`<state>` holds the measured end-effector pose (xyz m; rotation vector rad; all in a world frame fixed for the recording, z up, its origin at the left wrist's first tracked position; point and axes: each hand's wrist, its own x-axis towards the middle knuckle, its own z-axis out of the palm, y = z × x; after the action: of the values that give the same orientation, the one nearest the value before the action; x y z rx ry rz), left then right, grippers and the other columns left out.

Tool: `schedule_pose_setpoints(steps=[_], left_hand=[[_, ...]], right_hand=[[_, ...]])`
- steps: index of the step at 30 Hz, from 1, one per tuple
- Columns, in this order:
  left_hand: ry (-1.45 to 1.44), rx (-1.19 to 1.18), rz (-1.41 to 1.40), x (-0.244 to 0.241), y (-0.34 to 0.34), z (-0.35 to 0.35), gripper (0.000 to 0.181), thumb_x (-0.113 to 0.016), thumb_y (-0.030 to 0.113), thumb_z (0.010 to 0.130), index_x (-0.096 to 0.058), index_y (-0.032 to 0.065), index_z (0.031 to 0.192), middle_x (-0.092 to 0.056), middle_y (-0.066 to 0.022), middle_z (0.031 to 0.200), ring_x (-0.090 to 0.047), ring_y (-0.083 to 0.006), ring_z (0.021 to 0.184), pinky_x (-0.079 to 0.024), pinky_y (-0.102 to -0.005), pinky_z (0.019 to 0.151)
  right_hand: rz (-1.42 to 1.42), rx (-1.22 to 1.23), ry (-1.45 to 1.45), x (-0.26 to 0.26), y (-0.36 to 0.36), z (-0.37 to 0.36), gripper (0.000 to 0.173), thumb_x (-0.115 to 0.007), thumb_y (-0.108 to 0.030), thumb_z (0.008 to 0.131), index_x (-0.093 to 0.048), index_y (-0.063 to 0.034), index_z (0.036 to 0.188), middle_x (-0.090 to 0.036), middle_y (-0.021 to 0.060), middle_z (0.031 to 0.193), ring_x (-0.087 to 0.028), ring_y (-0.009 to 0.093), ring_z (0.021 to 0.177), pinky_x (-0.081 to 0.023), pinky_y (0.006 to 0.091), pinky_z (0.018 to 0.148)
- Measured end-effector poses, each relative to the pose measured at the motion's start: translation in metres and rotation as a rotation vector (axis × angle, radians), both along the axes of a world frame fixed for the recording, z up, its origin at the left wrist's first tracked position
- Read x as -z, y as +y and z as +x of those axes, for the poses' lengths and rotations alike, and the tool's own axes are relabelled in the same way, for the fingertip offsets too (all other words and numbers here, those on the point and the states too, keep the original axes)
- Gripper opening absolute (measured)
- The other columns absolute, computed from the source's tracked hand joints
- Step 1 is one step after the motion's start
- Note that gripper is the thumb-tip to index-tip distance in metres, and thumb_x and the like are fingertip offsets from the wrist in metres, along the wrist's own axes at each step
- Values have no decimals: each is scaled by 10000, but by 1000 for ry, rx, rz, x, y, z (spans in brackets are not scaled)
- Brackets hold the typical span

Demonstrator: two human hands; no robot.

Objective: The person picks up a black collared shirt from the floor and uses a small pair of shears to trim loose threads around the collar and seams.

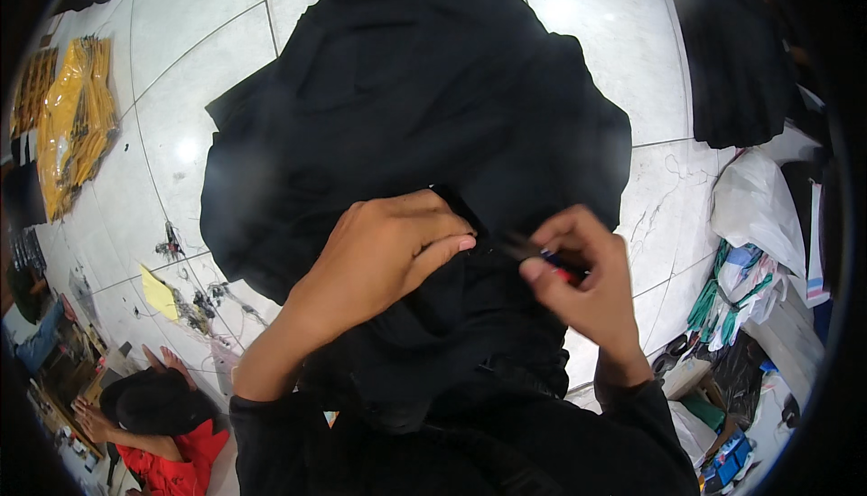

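A large black garment (420, 103) lies spread before me, over my lap and the tiled floor. My left hand (386, 252) pinches a folded edge of the cloth between thumb and fingertips. To its right, my right hand (582, 272) grips a small cutting tool, apparently thread snips (525, 247), with red and blue on the handle. Their blurred metal tips point left, close to the pinched edge. Whether the tips touch the cloth I cannot tell.
At left lie yellow plastic-wrapped packs (81, 123), a yellow paper scrap (159, 293) and thread clippings (203, 306). A person in a red top (179, 459) sits at lower left. Rightward are black cloth (735, 76), a white plastic bag (755, 198) and green cords (711, 293).
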<state>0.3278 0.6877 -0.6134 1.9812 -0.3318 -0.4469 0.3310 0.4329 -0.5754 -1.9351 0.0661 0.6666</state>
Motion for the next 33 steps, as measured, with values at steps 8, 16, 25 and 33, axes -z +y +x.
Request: schedule_pose_setpoints(steps=[8, 16, 25, 33], left_hand=[[-408, 97, 240, -9, -20, 0, 138, -831, 53, 838, -801, 30, 971, -697, -72, 940, -635, -232, 849, -539, -363, 723], [-314, 74, 171, -4, -34, -11, 142, -826, 77, 857, -765, 6, 964, -634, -85, 890, -623, -253, 817, -535, -384, 719], [2, -5, -31, -5, -17, -6, 84, -742, 56, 949, -678, 5, 965, -614, -112, 910, -655, -232, 783, -515, -339, 688], [387, -229, -304, -14, 12, -19, 158, -585, 131, 1102, -588, 8, 1002, -596, -65, 920, -664, -127, 777, -535, -267, 669]], right_hand=[[169, 171, 111, 14, -26, 4, 185, -710, -178, 1008, -611, -49, 1096, -809, 98, 930, -622, 61, 770, -443, 247, 753], [165, 173, 145, 17, -26, 7, 181, -706, -185, 1016, -616, -52, 1100, -810, 78, 887, -562, 39, 714, -410, 252, 713], [128, 179, 141, 16, -25, 6, 196, -710, -178, 1018, -611, -40, 1116, -804, 81, 897, -607, 49, 731, -425, 229, 714], [-226, -132, -218, -6, -2, -11, 333, -863, -211, 875, -659, -37, 1072, -776, 122, 843, -784, 218, 792, -570, 295, 667]])
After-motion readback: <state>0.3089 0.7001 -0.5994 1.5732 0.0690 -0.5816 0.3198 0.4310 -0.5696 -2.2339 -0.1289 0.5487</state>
